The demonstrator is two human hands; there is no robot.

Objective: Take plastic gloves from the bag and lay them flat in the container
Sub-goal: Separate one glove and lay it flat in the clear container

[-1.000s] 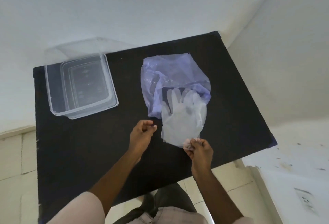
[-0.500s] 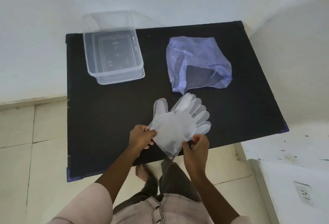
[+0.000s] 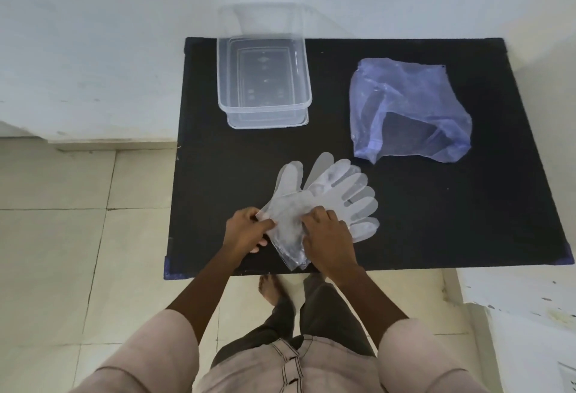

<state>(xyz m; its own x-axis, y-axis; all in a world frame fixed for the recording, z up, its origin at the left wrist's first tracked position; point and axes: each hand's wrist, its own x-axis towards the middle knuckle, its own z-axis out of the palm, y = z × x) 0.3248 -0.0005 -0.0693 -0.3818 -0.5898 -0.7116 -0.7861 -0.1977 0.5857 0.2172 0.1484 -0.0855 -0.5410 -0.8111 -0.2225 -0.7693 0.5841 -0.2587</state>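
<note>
Stack of gloves (image 3: pixel 327 199) lies on the tabletop (image 3: pixel 436 221), clear of bag (image 3: pixel 408 112) and container (image 3: pixel 263 80). Left hand (image 3: pixel 246 232) pinches the cuff corner; right hand (image 3: pixel 327 236) presses flat on the palms. Recommend peeling one layer slowly, keeping the remainder pinned.

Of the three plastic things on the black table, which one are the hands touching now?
The clear gloves. The left hand and right hand both rest on their cuff end. The blue bag and the clear container lie farther back, untouched.
</note>
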